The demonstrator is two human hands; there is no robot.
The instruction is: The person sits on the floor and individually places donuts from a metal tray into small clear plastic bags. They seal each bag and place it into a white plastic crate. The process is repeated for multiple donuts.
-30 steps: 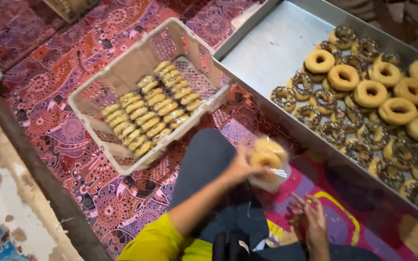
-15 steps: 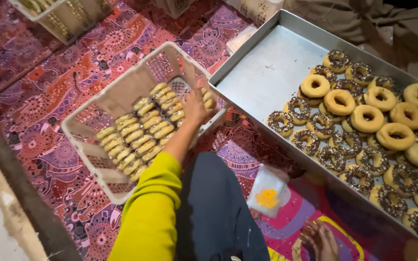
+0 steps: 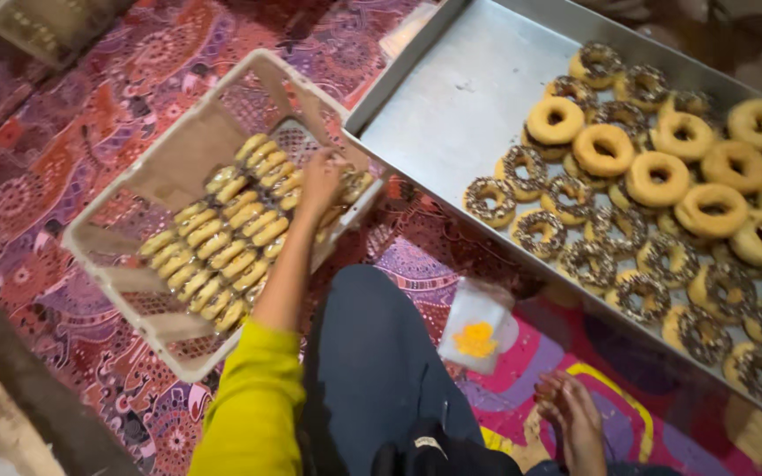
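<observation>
My left hand point(image 3: 323, 181), on a yellow-sleeved arm, reaches into a white plastic basket point(image 3: 130, 280) and closes on a wrapped doughnut packet point(image 3: 353, 185) at the near-right end of the rows. Several rows of wrapped doughnuts point(image 3: 222, 242) lie packed in the basket. My right hand point(image 3: 571, 414) rests low on the patterned mat with its fingers apart and nothing in it. A small clear bag with a yellow patch point(image 3: 476, 330) lies on the mat between my dark-trousered knee and the tray.
A large metal tray point(image 3: 438, 115) on the right holds several plain and sprinkle-topped ring doughnuts point(image 3: 654, 176); its left part is bare. A second basket point(image 3: 37, 31) shows at the top left. A red patterned mat point(image 3: 63, 150) covers the floor.
My left hand carried a bagged doughnut from in front of my knee to the basket and now sets it at the end of the rows. The small clear bag lies uncovered on the mat.
</observation>
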